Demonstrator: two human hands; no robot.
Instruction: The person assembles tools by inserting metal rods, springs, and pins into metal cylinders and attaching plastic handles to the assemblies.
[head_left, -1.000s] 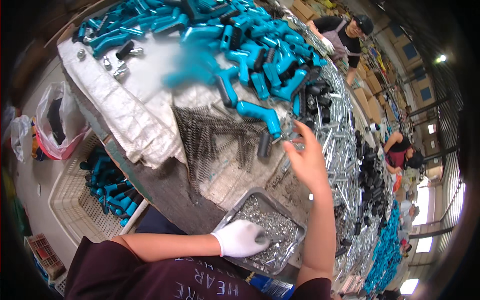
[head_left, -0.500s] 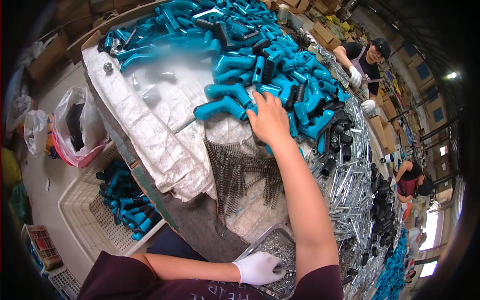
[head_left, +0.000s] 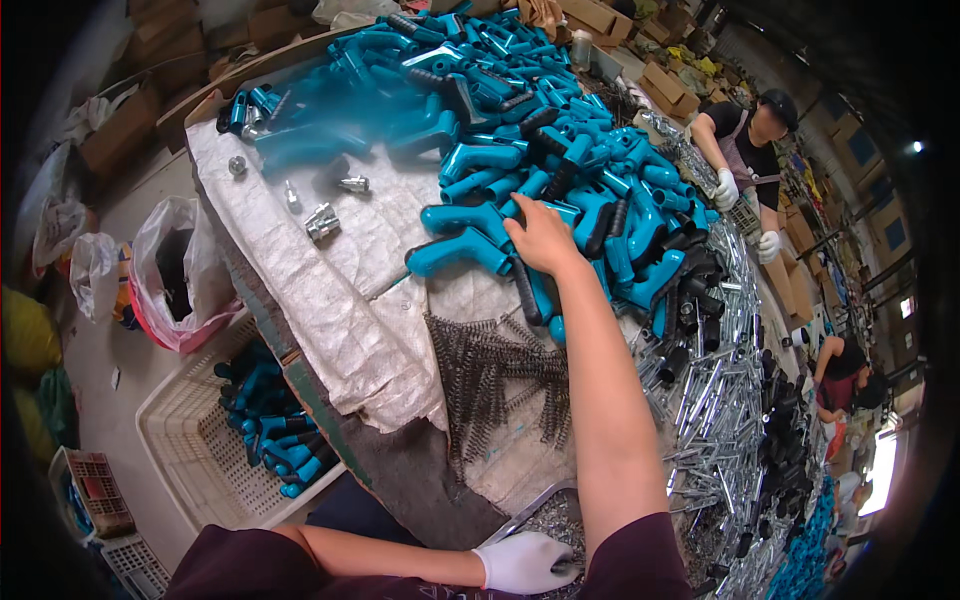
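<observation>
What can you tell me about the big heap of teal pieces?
The heap is a jumble of bent, glossy, handle-like pieces, seemingly plastic, many with black, ribbed parts; some show hollow round ends. They lie every which way, partly overlapping a white sheet. One patch looks blurred. The bare right hand reaches in at the near side, apparently touching pieces.

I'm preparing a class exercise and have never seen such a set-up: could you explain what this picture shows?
No machine: these are a person's own hands, seen from a head-worn fisheye camera that bends straight edges. On the work surface lie teal pieces, dark springs, silvery rods and a white sheet. The bare right hand is at the teal pieces; whether it grips one is unclear. The white-gloved left hand is at a tray of small metal parts; anything it holds is hidden.
</observation>
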